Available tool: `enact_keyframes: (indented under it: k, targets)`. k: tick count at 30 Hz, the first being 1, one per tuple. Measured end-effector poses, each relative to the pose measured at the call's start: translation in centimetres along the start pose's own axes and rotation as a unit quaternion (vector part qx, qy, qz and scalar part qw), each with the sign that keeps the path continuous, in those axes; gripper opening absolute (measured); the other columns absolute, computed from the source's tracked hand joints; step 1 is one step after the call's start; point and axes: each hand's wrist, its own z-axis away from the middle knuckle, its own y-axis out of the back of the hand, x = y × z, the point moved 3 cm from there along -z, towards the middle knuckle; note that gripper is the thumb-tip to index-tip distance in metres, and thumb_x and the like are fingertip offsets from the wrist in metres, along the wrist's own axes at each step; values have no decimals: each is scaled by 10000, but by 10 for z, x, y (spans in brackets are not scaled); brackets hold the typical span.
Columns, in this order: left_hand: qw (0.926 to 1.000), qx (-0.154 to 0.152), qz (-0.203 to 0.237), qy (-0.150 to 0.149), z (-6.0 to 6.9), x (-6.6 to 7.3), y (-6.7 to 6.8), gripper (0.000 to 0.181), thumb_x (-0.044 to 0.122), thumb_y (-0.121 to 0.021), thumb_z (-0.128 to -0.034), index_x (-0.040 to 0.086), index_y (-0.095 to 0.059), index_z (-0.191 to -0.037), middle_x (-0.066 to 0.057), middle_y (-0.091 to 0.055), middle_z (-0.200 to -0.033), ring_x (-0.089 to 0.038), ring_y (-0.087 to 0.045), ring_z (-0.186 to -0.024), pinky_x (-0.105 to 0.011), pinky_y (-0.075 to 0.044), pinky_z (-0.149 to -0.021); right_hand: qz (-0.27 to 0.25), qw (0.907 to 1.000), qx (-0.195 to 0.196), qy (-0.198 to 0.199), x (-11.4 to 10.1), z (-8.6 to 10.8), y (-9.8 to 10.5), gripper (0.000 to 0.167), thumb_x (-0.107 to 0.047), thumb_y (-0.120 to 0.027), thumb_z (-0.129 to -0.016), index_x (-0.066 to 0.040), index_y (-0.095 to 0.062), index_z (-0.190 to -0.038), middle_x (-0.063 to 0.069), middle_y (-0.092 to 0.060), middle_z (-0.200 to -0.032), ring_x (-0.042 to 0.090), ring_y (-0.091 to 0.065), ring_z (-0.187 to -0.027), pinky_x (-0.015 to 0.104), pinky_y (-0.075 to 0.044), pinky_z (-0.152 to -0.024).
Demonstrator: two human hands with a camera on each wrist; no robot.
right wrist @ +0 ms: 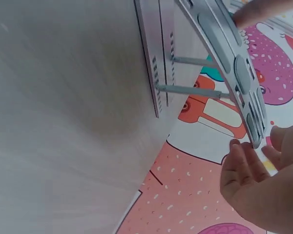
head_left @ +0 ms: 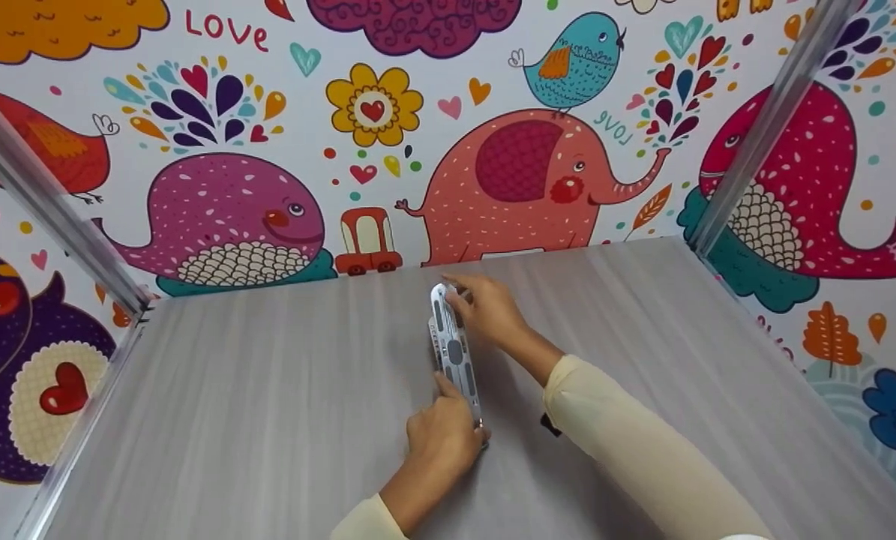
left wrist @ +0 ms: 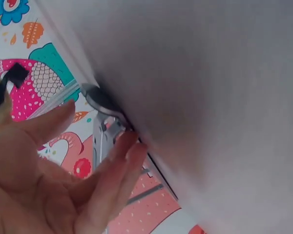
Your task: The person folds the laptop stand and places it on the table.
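Observation:
A silver folding laptop stand (head_left: 455, 351) with grey pads is on the grey table, its upper plate raised above the base. In the right wrist view, two struts (right wrist: 193, 91) join its base to the tilted plate. My left hand (head_left: 442, 431) holds the near end, a digit lying along the plate; in the left wrist view its fingertips touch the stand near a dark curved lip (left wrist: 101, 101). At the far end my right hand (head_left: 492, 311) pinches the plate's tip between thumb and fingers. The hands partly hide both ends.
The wood-grain table (head_left: 268, 405) meets a cartoon-printed wall (head_left: 388, 52) at the back. Metal posts (head_left: 50, 202) stand at its far corners. A small black piece (head_left: 550, 425) shows beside my right sleeve.

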Motion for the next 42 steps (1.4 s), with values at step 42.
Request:
enact_keyframes:
  k: [42]
  targets:
    - [9947,49,-806,-641,-2,6,-2,963,199,-853,-700,-247,-386,-1415,-143,-707,-688,-198,-517,-481,-397,-443,-458,718,9966,386,-86,-8,-21,17,234,-101,-782,-886,-141,-802,-1116,53,-778,-1041,202,-669,-882,280,-588,-704]
